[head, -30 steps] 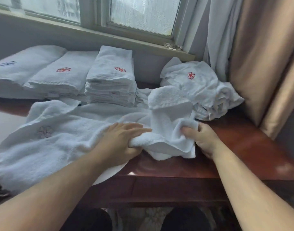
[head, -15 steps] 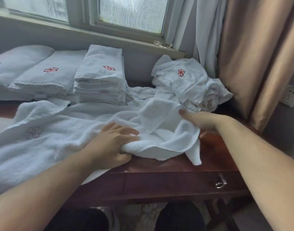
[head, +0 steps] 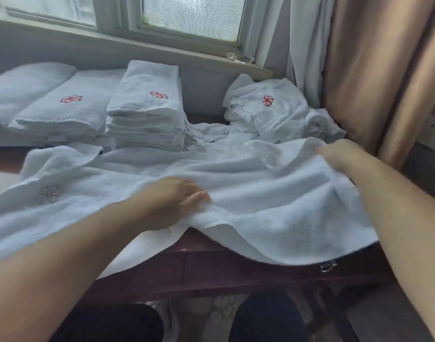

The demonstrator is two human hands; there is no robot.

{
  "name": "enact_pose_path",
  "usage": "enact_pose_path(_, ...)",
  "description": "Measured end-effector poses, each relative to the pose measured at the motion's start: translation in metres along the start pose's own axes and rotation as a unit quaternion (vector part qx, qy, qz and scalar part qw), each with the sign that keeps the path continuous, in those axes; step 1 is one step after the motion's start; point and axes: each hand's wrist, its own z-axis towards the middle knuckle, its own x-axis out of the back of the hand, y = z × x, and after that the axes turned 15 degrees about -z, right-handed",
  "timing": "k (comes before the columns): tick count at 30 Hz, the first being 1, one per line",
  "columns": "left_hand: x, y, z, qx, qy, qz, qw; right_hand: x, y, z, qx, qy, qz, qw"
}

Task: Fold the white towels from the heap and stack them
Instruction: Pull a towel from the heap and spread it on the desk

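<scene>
A large white towel (head: 273,193) lies spread across the dark wooden table (head: 211,265), its near edge hanging over the front. My left hand (head: 177,201) grips the towel at the middle of its near edge. My right hand (head: 339,154) holds its far right edge, lifted a little, with the fingertips hidden in the cloth. The heap of unfolded white towels (head: 280,112) with a red emblem sits at the back right, just beyond my right hand. A tall stack of folded towels (head: 147,107) stands at the back centre.
Lower stacks of folded towels (head: 63,107) lie at the back left under the windowsill (head: 162,49). Beige and white curtains (head: 384,70) hang at the right. A metal drawer handle (head: 328,267) shows on the table's front.
The bunched towel has been pulled open and now lies spread to the right. My right hand has moved right and away from me with the towel's edge. My left hand stayed near the middle.
</scene>
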Motion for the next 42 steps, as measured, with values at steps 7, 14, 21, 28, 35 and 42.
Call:
enact_pose_path(7, -0.021, 0.008, 0.003, -0.006, -0.072, 0.141, 0.987, -0.049, -0.009, -0.022, 0.1, 0.146, -0.222, 0.959)
enact_pose_path(14, -0.013, 0.028, 0.01, 0.038, -0.018, 0.06, 0.997, -0.106, -0.017, -0.049, 0.269, -0.026, -0.153, 0.951)
enact_pose_path(21, -0.004, 0.039, 0.013, 0.128, -0.181, 0.083, 0.972, -0.086, -0.01, -0.04, 0.04, -0.064, -0.366, 0.928)
enact_pose_path(28, -0.012, 0.033, 0.023, 0.066, -0.15, 0.04, 0.986, -0.094, -0.037, -0.052, 0.233, -0.07, -0.204, 0.948)
enact_pose_path(35, -0.025, 0.009, 0.01, 0.211, 0.041, 0.157, 0.964, -0.094, -0.011, -0.026, 0.031, -0.067, -0.307, 0.949)
enact_pose_path(42, -0.004, -0.022, 0.002, 0.22, 0.014, 0.128, 0.967, -0.085, -0.061, -0.043, 0.055, 0.058, -0.282, 0.956)
